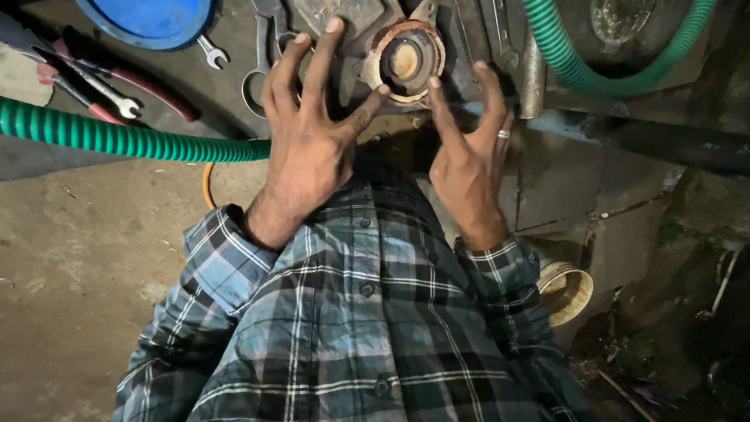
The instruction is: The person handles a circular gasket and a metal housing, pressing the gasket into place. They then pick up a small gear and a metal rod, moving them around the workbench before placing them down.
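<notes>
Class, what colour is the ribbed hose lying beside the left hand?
Green; the ribbed hose shows best in the head view.

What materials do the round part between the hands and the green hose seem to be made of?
Round part: probably cast metal, dull and rough, with orange-brown rust on its ring and centre. Green hose: likely flexible plastic, slightly glossy, with ribbed corrugations along its length. Both hands are spread open beside the part.

Concrete floor (86, 258) bears wrenches (212, 53) (pliers (117, 82) too).
</notes>
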Demonstrator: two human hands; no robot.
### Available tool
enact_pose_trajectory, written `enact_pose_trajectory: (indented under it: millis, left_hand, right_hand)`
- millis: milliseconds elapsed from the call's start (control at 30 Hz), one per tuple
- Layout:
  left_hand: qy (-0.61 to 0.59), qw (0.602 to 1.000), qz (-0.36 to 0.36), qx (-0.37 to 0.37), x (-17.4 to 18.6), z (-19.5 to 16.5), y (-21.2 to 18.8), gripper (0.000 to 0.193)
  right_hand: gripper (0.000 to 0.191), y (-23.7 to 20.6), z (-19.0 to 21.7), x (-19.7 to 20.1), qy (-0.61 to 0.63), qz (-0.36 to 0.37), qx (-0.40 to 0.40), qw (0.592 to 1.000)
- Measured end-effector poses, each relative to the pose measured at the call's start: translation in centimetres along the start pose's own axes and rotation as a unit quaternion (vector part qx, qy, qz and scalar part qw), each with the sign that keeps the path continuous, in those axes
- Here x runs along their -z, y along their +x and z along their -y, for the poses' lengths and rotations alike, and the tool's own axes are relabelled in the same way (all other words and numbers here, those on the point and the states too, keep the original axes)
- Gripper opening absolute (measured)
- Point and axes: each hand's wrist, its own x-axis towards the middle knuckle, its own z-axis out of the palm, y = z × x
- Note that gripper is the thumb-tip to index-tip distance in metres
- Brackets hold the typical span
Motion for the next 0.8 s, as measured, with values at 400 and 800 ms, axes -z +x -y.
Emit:
enact_pose_trajectory:
  millis: [400, 800]
  left_hand:
    - [0.001, 1.0, -0.006, 0.008, -0.5, 0.2, -0.2, 0.035]
    - [-0.004, 1.0, 0.001, 0.019, 0.0, 0.0, 0.2, 0.042]
  right_hand:
    - [0.08, -1.7, -0.3, -3.5, -0.112, -0.017, 0.072, 0.991]
    - [0.076, -0.9, -1.2, -3.7, -0.085, -0.102, 0.083, 0.988]
